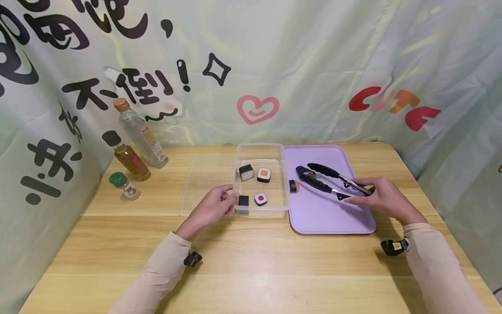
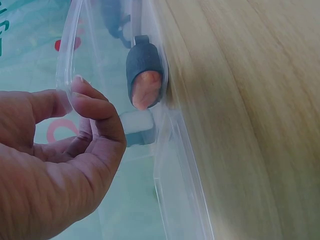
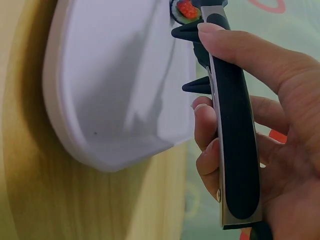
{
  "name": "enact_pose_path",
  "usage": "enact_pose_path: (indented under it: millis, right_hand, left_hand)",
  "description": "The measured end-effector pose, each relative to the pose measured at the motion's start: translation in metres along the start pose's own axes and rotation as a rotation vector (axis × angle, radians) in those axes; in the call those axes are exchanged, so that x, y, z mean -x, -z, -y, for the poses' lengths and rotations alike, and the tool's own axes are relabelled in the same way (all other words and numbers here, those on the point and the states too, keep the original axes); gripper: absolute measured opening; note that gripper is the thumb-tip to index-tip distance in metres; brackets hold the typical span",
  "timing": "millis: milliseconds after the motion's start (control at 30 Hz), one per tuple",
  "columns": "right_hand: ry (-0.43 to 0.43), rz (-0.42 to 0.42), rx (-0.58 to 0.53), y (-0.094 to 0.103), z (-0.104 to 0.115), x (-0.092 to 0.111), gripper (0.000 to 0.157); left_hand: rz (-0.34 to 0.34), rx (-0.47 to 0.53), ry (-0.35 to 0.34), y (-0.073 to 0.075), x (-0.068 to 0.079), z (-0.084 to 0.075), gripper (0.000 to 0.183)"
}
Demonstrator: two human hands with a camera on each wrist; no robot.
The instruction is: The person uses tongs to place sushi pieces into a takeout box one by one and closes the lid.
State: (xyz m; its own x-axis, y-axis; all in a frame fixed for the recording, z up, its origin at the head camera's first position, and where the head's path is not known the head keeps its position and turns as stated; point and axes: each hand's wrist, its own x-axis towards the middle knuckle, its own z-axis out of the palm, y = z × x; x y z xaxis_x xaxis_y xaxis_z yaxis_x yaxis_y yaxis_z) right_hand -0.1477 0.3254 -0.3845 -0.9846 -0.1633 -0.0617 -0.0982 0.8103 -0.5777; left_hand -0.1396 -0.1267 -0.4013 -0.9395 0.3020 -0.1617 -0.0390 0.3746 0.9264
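My left hand pinches the front left rim of a clear plastic container. Inside lie several toy sushi pieces, among them an orange-centred roll, a red-centred roll and a black-wrapped piece with a salmon-coloured top. My right hand grips black-and-steel tongs above a purple tray, heads toward the container. A red-topped sushi piece shows by the tongs' far end in the right wrist view; I cannot tell whether they clasp it. Another dark piece with orange lies at the tray's left edge.
A clear lid lies left of the container. Farther left stand a tall clear bottle, an oil bottle and a green-capped shaker. A printed curtain hangs behind the wooden table.
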Motion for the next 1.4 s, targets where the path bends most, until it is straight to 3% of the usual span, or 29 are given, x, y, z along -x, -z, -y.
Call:
enact_pose_path:
  millis: [633,1000,1400]
  right_hand:
    - [-0.016,0.018,0.0,-0.0064,-0.0013,-0.0017,0.076]
    - [0.028,-0.013,-0.004,-0.0077,-0.0028,-0.0016,0.068]
    - [-0.018,0.006,0.0,-0.003,-0.001,0.0,0.075]
  left_hand:
    - [0.003,0.006,0.004,-0.0006,0.0007,-0.0004,0.048]
    - [-0.005,0.009,0.01,-0.0006,0.0017,-0.0009,0.044]
    - [0.006,0.005,-0.004,0.0005,0.0017,-0.0008,0.053]
